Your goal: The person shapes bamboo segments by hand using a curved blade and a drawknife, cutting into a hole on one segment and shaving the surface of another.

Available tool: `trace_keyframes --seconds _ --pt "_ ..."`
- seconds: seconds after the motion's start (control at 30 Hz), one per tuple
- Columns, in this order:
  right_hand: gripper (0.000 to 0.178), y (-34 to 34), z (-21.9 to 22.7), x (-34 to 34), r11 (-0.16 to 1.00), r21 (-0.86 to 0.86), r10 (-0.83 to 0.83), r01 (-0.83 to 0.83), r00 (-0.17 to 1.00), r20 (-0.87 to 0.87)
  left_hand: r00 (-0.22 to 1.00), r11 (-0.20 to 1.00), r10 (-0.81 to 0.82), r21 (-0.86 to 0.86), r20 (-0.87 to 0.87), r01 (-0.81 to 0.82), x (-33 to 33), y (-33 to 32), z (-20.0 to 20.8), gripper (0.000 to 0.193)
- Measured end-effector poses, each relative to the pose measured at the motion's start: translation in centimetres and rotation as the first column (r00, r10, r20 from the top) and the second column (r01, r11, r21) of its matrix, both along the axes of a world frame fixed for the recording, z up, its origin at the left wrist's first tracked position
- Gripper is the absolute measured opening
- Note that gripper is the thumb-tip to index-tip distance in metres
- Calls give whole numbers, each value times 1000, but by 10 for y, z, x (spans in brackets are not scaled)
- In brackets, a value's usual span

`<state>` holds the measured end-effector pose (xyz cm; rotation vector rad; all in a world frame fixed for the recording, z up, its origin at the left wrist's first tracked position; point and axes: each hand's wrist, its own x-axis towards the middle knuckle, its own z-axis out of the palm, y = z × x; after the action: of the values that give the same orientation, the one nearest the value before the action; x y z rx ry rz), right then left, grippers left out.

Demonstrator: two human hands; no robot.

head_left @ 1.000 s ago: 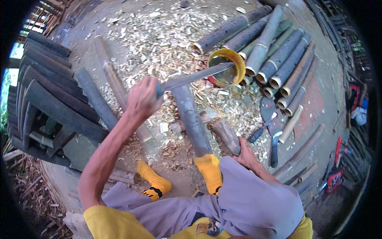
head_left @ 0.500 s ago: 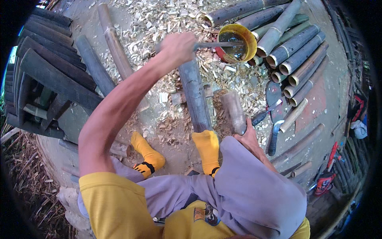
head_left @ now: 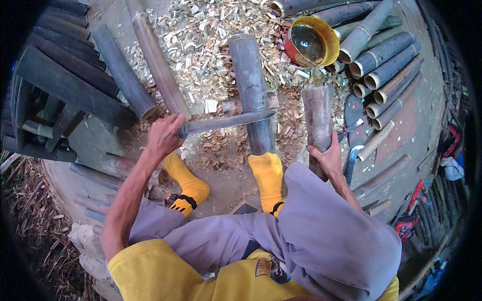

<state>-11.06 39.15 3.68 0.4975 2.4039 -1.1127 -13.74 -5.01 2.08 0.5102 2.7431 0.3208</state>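
My left hand (head_left: 166, 135) is closed around the handle of a long-bladed knife (head_left: 221, 123). Its blade points right and passes over a dark bamboo length (head_left: 248, 70); whether the two touch, I cannot tell. The bamboo rests across a short wood block (head_left: 232, 107), its near end against my yellow-socked right foot (head_left: 266, 175). In my right hand (head_left: 329, 156) is a thick wooden club (head_left: 317, 113), gripped at its narrower near end and held to the right of the bamboo.
A yellow-and-red bucket (head_left: 329, 47) of dark liquid stands beyond the club. Cut bamboo lengths (head_left: 384, 93) are piled at right, near a hooked blade (head_left: 353, 153). Dark curved bamboo pieces (head_left: 70, 93) are stacked at left. Wood chips (head_left: 201, 55) cover the far floor.
My left hand has brought the knife from the bucket back toward me and left, its blade now over the bamboo. The club in my right hand has become more upright in view.
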Motion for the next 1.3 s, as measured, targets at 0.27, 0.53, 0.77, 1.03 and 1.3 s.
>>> trace_keyframes --seconds 0.27,0.53,0.77,1.03,1.3 --pt "83 -13 17 -1 916 65 401 -397 896 -188 999 999 -31 -24 19 32 -9 -13 -12 33" --pt "85 -27 19 -79 243 350 965 -905 188 -185 995 996 -73 -50 66 77 -28 -14 -15 36" --pt "69 -46 26 -89 60 152 934 -987 1 -358 996 996 -83 -25 46 84 -28 -16 -15 36" --pt "59 -64 47 -61 -18 346 819 -938 -212 -532 996 996 -87 -9 3 87 -34 -12 -15 35" --pt "61 -76 60 -66 1 359 915 -933 -144 -377 997 998 -61 -26 -55 60 -33 -18 -32 38"
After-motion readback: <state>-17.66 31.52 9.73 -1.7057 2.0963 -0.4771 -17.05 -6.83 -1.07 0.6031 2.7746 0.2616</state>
